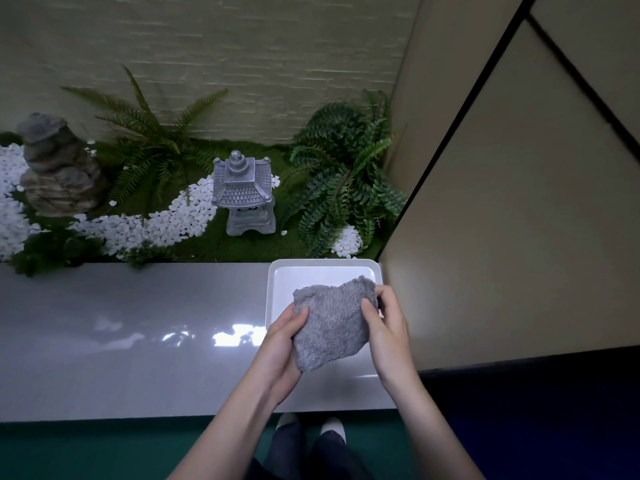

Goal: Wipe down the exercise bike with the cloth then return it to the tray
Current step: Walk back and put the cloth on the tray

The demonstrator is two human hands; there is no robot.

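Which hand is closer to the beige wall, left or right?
Right. The right hand holds the cloth by its edge on the wall side, close beside the beige wall; the left hand holds the opposite edge, farther away across the cloth.

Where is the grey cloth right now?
Head view, lower right of centre: the grey cloth is held between the left hand and right hand, over the white tray on the ledge.

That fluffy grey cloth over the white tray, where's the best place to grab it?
By its side edges, coming in from left and right. The fluffy grey cloth is limp and bunched, so pinching opposite edges should hold it spread; the left hand and right hand each grip one edge above the white square tray.
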